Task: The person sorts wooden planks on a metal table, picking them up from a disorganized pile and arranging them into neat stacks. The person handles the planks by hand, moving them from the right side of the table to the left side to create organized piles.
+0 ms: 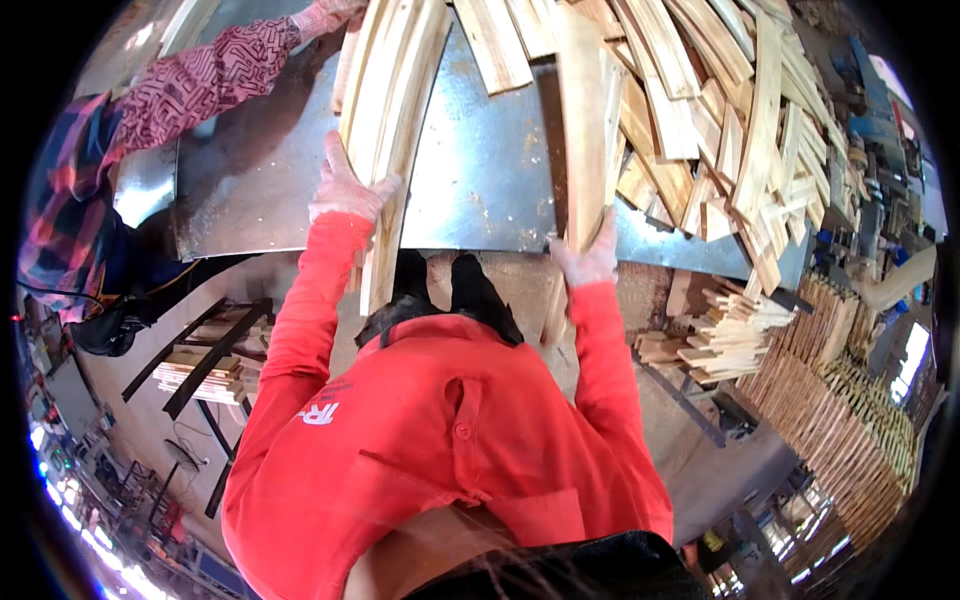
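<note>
My left hand (350, 190), in a pale glove, straddles a small bundle of long wooden strips (395, 85), thumb on one side and fingers along the other. The near end of a strip juts past the table edge toward my body. In my gloved right hand (588, 258) is the near end of another wooden strip (582, 130), which points away from me and looks slightly blurred. Both hands are near the front edge of a shiny metal table (490, 180). More loose strips (492, 45) lie between them at the far side.
A jumbled heap of strips (690, 110) covers the table's right side. At left, a co-worker's patterned sleeve (210, 85) and gloved hand (325, 15) reach over the table. Stacked wood (735, 330) stands lower right, beside a large pile (830, 410). A dark metal rack (215, 360) holds strips at left.
</note>
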### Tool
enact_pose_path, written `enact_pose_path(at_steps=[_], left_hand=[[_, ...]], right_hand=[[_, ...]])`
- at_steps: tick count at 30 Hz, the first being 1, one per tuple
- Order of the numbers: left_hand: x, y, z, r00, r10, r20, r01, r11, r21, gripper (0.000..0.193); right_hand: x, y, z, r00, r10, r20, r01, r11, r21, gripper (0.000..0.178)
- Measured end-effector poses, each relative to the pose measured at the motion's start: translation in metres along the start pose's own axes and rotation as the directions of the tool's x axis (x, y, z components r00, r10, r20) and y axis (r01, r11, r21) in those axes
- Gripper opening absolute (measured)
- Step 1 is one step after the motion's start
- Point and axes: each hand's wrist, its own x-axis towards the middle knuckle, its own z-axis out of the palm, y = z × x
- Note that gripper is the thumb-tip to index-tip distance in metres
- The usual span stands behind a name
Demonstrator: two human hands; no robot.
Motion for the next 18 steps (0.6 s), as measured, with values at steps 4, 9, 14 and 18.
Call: enact_pose_path(at_steps=[4,9,14,18], left_hand=[[-0.016,-0.012,0.009,1.0,0.007,-0.026,-0.006,0.998,0.06,0.119],[-0.026,-0.007,-0.001,0.999,0.036,-0.024,-0.031,0.987,0.157,0.114],[-0.054,-0.08,-0.009,1.0,0.007,0.017,-0.003,0.973,-0.23,0.107],[-0.091,-0.101,0.023,0.955,0.139,-0.261,-0.115,0.988,0.105,0.097]], right_hand=[[0.009,-0.017,0.047,0.957,-0.257,0.131,0.044,0.579,0.814,0.098],[0.03,-0.092,0.175,0.788,-0.233,0.569,-0.55,0.148,0.822,0.069],[-0.044,-0.14,0.196,0.773,-0.316,0.549,0.047,0.893,0.447,0.079],[-0.051,-0.165,0.173,0.614,-0.057,0.787,0.303,0.938,-0.168,0.079]])
